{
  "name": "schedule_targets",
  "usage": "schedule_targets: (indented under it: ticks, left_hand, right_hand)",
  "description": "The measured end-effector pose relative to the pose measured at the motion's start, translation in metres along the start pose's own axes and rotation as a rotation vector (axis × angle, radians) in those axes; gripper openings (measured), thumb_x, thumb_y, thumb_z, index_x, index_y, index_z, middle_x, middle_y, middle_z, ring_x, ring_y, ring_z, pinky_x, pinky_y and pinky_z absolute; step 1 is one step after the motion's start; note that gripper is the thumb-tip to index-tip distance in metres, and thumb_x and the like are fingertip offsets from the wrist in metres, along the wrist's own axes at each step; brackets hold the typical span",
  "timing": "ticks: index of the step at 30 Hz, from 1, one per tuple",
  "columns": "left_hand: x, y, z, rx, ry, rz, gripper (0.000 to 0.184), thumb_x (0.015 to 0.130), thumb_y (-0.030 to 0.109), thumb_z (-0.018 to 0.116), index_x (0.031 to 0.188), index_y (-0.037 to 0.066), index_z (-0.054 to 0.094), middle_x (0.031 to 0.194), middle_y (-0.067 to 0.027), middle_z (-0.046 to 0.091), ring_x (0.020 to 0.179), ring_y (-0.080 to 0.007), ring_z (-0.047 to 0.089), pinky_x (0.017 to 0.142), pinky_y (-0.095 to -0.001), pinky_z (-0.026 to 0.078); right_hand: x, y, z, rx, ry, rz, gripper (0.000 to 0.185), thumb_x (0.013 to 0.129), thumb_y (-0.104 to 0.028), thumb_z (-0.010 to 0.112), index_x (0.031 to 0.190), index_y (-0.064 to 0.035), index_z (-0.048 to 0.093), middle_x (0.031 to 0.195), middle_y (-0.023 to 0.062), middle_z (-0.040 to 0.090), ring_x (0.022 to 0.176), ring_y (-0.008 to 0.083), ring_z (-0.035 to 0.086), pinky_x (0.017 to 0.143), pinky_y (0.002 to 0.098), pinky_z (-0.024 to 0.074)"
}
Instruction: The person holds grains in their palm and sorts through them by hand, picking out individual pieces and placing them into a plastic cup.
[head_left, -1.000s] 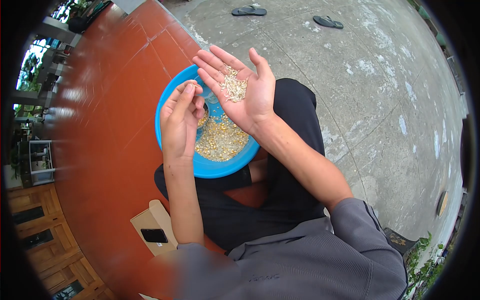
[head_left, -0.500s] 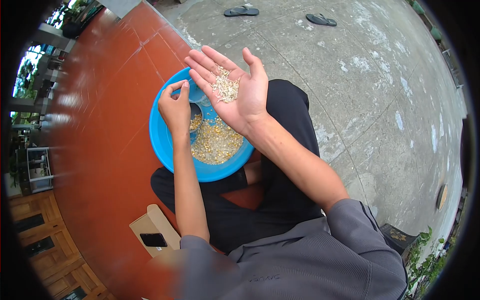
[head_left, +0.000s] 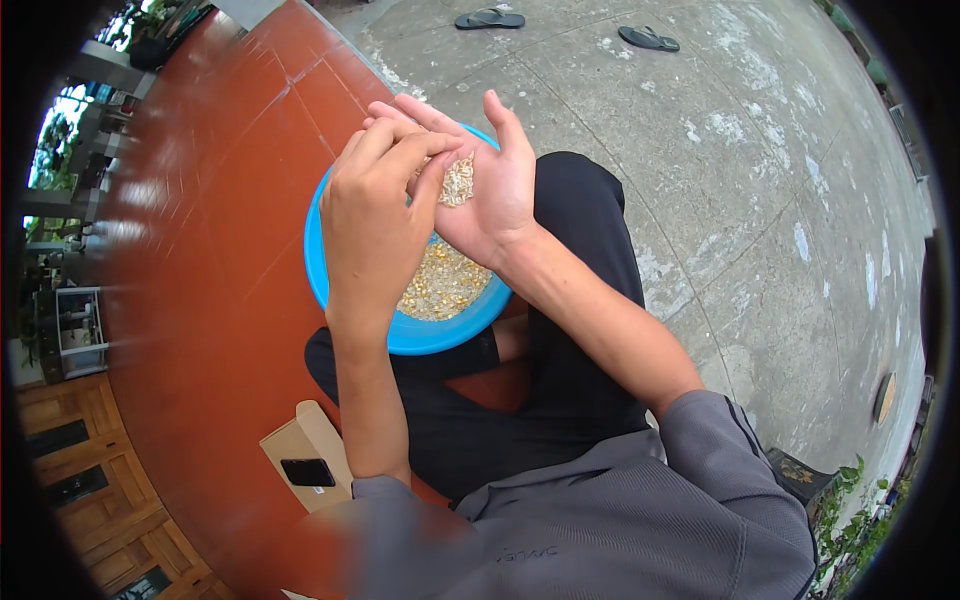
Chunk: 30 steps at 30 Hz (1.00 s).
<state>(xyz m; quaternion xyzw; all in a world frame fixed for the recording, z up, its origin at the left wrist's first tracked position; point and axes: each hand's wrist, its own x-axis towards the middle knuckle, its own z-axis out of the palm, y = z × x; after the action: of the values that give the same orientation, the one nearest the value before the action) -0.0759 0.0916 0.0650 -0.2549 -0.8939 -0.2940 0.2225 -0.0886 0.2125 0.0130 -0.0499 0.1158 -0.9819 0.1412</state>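
My right hand (head_left: 490,190) is turned palm up with its fingers stretched out, and a small heap of pale, slender grains (head_left: 458,181) lies on the palm. Over it, my left hand (head_left: 378,215) has thumb and fingertips pinched together at the edge of the heap. Whatever is between those fingertips is too small to make out. Below both hands a blue basin (head_left: 440,338) rests by my crossed legs. It holds a mix of yellow and whitish grains (head_left: 447,283). My left hand and forearm cover the basin's left part.
On the red tiled floor (head_left: 220,300) to the left, a dark phone (head_left: 307,472) lies on a cardboard box (head_left: 310,435). Two dark flip-flops, one at left (head_left: 490,19) and one at right (head_left: 648,38), lie on the grey concrete (head_left: 740,200).
My left hand has moved right from above the basin onto my right palm, its fingertips now at the grains. It now hides the small container seen in the basin before.
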Motion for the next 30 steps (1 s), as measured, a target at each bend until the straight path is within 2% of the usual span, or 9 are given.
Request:
schedule_targets:
  ticks: [4, 7, 19, 25, 30]
  left_hand:
    - [0.004, 0.002, -0.001, 0.131, -0.062, 0.057, 0.016, 0.094, 0.007, 0.082, 0.109, 0.009, 0.087, 0.099, -0.0067, 0.076, 0.091, -0.0248, 0.072, 0.078, -0.0392, 0.058]
    - [0.004, 0.01, -0.004, 0.209, -0.079, 0.047, 0.014, 0.095, 0.01, 0.082, 0.108, 0.009, 0.087, 0.101, -0.0062, 0.077, 0.094, -0.0261, 0.073, 0.079, -0.0403, 0.058]
    - [0.004, 0.011, -0.009, 0.097, -0.223, -0.057, 0.017, 0.094, 0.006, 0.083, 0.11, 0.004, 0.082, 0.104, -0.0105, 0.078, 0.085, -0.0274, 0.075, 0.078, -0.0398, 0.058]
    - [0.006, 0.013, -0.01, 0.042, -0.234, -0.103, 0.016, 0.093, 0.006, 0.085, 0.107, 0.002, 0.08, 0.102, -0.01, 0.077, 0.083, -0.0241, 0.072, 0.075, -0.039, 0.057]
    - [0.005, 0.019, -0.017, -0.073, -0.199, -0.193, 0.014, 0.095, 0.008, 0.083, 0.107, 0.002, 0.081, 0.101, -0.0087, 0.077, 0.082, -0.0186, 0.068, 0.077, -0.0345, 0.053]
  right_hand:
    - [-0.005, -0.001, 0.005, -0.018, -0.011, 0.035, 0.094, 0.114, -0.069, 0.03, 0.174, 0.0036, 0.033, 0.175, 0.0218, 0.046, 0.164, 0.0353, 0.041, 0.136, 0.0526, 0.0345]
    - [-0.002, 0.001, 0.002, -0.012, -0.029, 0.023, 0.096, 0.114, -0.069, 0.029, 0.174, 0.0049, 0.032, 0.176, 0.0232, 0.045, 0.165, 0.0355, 0.04, 0.137, 0.0522, 0.034]
    - [-0.002, -0.001, 0.003, -0.04, -0.038, 0.004, 0.096, 0.114, -0.068, 0.026, 0.173, 0.0069, 0.033, 0.176, 0.0261, 0.045, 0.166, 0.0367, 0.039, 0.137, 0.0514, 0.0333]
    - [-0.002, -0.002, 0.004, -0.048, -0.039, -0.008, 0.096, 0.114, -0.069, 0.026, 0.174, 0.0063, 0.033, 0.176, 0.0246, 0.045, 0.166, 0.0351, 0.039, 0.137, 0.0514, 0.0325]
    - [-0.001, -0.001, 0.003, -0.024, -0.042, 0.005, 0.097, 0.115, -0.069, 0.027, 0.174, 0.0074, 0.031, 0.176, 0.0253, 0.045, 0.167, 0.0353, 0.038, 0.138, 0.0506, 0.031]
